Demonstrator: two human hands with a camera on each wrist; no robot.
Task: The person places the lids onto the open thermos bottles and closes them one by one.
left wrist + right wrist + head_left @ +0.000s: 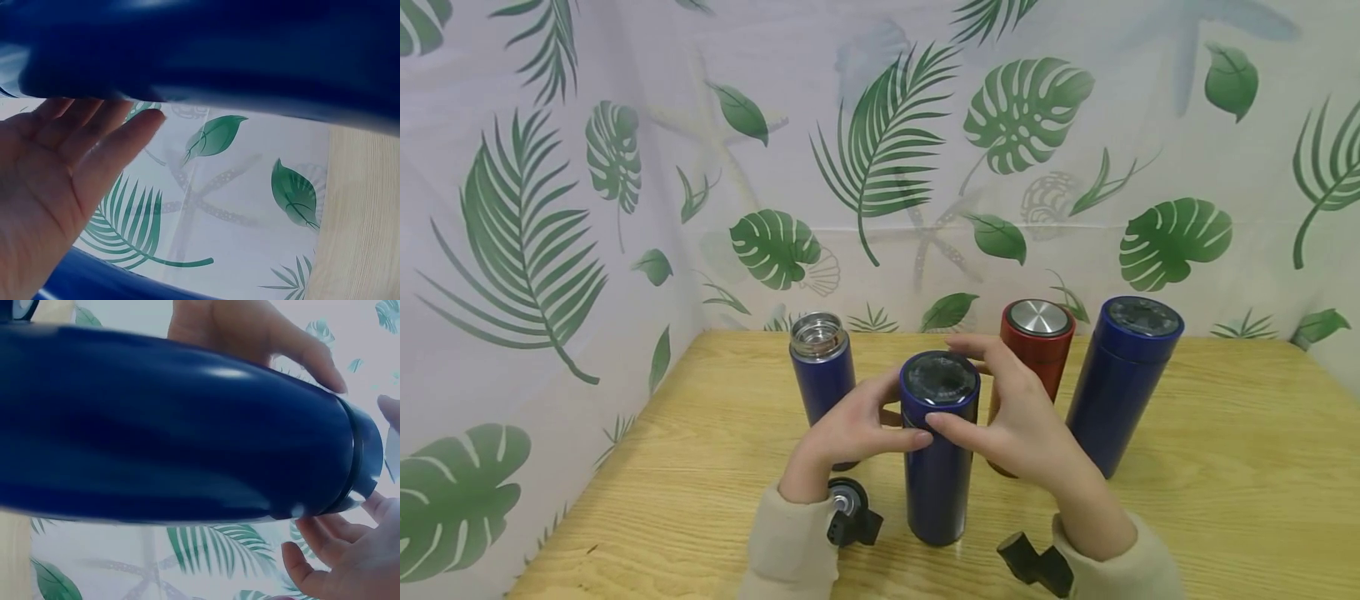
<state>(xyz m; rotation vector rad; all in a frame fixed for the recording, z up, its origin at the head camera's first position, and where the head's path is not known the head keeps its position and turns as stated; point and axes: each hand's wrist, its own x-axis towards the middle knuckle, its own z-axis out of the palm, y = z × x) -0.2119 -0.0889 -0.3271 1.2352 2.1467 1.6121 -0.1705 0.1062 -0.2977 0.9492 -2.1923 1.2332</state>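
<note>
In the head view a dark blue thermos (pixel 936 492) with a glossy black lid top (pixel 940 379) stands upright between both hands. My left hand (pixel 857 421) holds it just below the lid, thumb in front, fingers behind. In the left wrist view the thumb (pixel 134 140) reaches the blue wall, and the fingertips are hidden behind it. My right hand (pixel 1026 412) curves loosely round the lid. In the right wrist view its thumb (pixel 390 412) is off the lid's edge, while a fingertip is right at the rim.
Behind stand an open blue thermos (pixel 823 375) with a bare steel mouth, a red thermos (pixel 1037 350) and a taller blue thermos (pixel 1123 383). A loose round lid (pixel 847 493) lies by the left wrist on the wooden table (pixel 662 500). Leaf-print cloth (pixel 880 167) hangs behind.
</note>
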